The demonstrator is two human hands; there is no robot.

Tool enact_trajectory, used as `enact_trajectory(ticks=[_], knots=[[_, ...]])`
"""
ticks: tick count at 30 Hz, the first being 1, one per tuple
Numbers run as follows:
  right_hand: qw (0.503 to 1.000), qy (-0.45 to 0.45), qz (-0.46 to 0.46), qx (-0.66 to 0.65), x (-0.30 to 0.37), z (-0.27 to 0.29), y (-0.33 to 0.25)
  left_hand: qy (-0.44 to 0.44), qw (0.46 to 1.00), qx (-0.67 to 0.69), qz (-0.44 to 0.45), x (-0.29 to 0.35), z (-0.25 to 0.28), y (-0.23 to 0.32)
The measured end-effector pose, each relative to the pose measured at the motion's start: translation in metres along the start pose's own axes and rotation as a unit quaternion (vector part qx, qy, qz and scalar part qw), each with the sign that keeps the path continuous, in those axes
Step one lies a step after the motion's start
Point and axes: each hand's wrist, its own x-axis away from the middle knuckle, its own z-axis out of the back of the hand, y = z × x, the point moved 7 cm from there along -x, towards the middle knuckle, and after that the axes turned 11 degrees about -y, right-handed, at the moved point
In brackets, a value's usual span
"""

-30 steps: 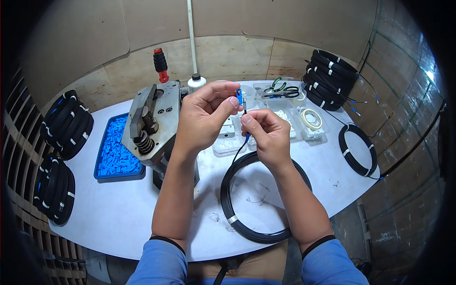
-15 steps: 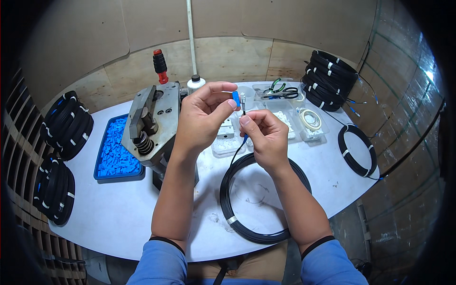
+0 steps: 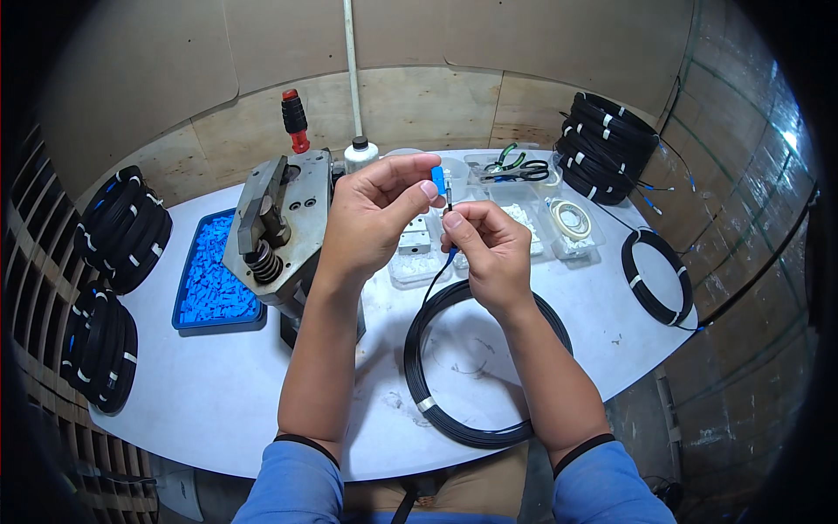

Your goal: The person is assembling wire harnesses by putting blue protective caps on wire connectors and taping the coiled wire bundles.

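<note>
Between the thumb and index finger of my left hand (image 3: 371,214) is a small blue plastic connector housing (image 3: 438,176). My right hand (image 3: 495,258) pinches the end of a thin black cable just below its slim metallic connector tip (image 3: 449,194). The tip stands upright right beside the housing; I cannot tell whether they touch. Lower on this cable, a blue sleeve (image 3: 451,254) shows under my right fingers. From there the cable drops to a black cable coil (image 3: 417,362) on the white table, tied with white tape and partly hidden by my right forearm.
Left of my arms stand a metal hand press (image 3: 301,229) and a blue tray (image 3: 218,329) of small blue parts. Clear boxes (image 3: 417,278) hold white parts; pliers and scissors (image 3: 524,173) lie behind. Stacked black coils (image 3: 602,144) sit back right, more (image 3: 122,231) at left.
The connector tip and blue housing have come slightly closer together in front of me. Both hands keep their grips; the rest of the table looks the same.
</note>
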Motion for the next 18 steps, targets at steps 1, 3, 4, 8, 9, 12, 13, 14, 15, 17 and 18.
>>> enact_trajectory(ticks=[1,3,4,8,9,12,13,14,15,17,18], knots=[[1.000,-0.002,0.000,0.000,-0.0001,-0.0002,-0.0002,0.000,1.000,0.000,0.000,0.0001,0.0007,-0.0001],[1.000,0.002,0.005,-0.004,-0.0006,0.0002,0.0008,-0.006,1.000,0.000,0.001,0.0000,0.0011,-0.0011],[1.000,0.006,0.010,-0.008,-0.0007,0.0009,0.0009,-0.006,1.000,0.000,0.001,-0.0001,0.0003,-0.0012],[1.000,0.010,0.003,-0.002,-0.0004,0.0021,0.0017,0.003,1.000,0.007,-0.009,-0.0001,0.0000,-0.0007],[1.000,0.011,0.005,-0.003,-0.0004,0.0022,0.0020,0.002,1.000,0.008,-0.012,0.0000,0.0001,-0.0005],[1.000,0.011,0.006,-0.001,-0.0005,0.0017,0.0024,0.006,1.000,0.003,-0.014,0.0008,0.0009,0.0002],[1.000,0.010,0.005,0.003,-0.0005,0.0015,0.0026,0.006,1.000,0.003,-0.014,0.0010,0.0010,0.0004],[1.000,0.010,0.005,0.002,-0.0006,0.0017,0.0036,0.005,1.000,-0.002,-0.015,0.0010,0.0010,0.0012],[1.000,0.009,0.005,0.001,-0.0007,0.0027,0.0044,0.004,1.000,-0.007,-0.017,0.0007,0.0004,0.0018],[1.000,0.008,0.006,0.000,-0.0005,0.0030,0.0048,-0.001,1.000,-0.012,-0.026,-0.0002,-0.0013,0.0016],[1.000,0.010,0.006,-0.002,-0.0005,0.0027,0.0049,-0.005,0.999,-0.017,-0.035,-0.0004,-0.0021,0.0020]])
